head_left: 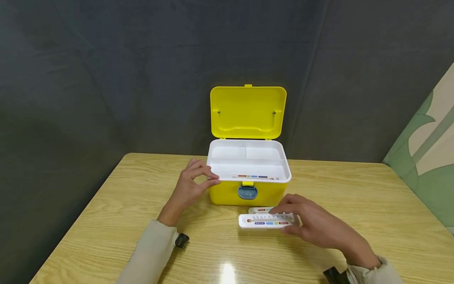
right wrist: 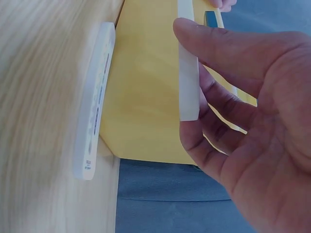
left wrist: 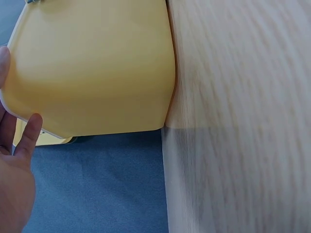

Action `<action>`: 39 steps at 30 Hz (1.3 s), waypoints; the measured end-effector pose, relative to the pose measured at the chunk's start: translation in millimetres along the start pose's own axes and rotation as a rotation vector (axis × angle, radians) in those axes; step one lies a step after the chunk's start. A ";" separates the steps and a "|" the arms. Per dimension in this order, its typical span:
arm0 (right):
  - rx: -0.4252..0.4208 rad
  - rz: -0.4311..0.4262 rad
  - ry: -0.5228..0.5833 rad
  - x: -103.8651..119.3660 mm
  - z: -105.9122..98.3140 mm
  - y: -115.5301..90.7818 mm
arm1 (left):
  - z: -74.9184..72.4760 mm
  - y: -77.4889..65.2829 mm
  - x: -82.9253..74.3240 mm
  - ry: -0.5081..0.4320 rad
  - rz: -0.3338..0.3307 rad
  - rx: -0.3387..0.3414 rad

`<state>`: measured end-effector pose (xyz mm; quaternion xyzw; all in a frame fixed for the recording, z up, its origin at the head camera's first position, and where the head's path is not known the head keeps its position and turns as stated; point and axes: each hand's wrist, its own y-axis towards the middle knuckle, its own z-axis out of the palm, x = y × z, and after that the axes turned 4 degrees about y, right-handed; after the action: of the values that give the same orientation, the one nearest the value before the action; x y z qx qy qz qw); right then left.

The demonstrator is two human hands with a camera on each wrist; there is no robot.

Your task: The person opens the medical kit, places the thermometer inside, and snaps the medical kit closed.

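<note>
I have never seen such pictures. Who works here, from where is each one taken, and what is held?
There is no machine here: a person works bare-handed. The wide picture comes from a camera on the head, looking forward and down; the other two come from cameras on the wrists. On the wooden table stands a yellow box, its lid open, with a white tray inside. The left hand holds the box at its near left corner. The right hand holds a slim white printed case. A second case lies before the box, a third case in the tray.
</note>
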<state>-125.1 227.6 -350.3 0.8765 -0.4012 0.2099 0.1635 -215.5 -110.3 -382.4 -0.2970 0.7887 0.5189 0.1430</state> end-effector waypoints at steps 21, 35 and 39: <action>-0.009 0.002 -0.009 15.2 -4.3 12.9 | 0.3 -0.6 0.6 0.006 -0.004 -0.003; -0.054 -0.034 0.001 24.4 -5.9 22.5 | -1.2 0.5 -2.9 0.033 -0.062 0.015; -0.074 -0.058 -0.007 28.6 -7.5 26.2 | -0.9 0.8 -3.1 0.044 -0.056 0.016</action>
<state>-130.2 196.5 -326.5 0.8817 -0.3838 0.1873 0.2004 -213.4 -109.9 -379.8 -0.3290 0.7872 0.5016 0.1427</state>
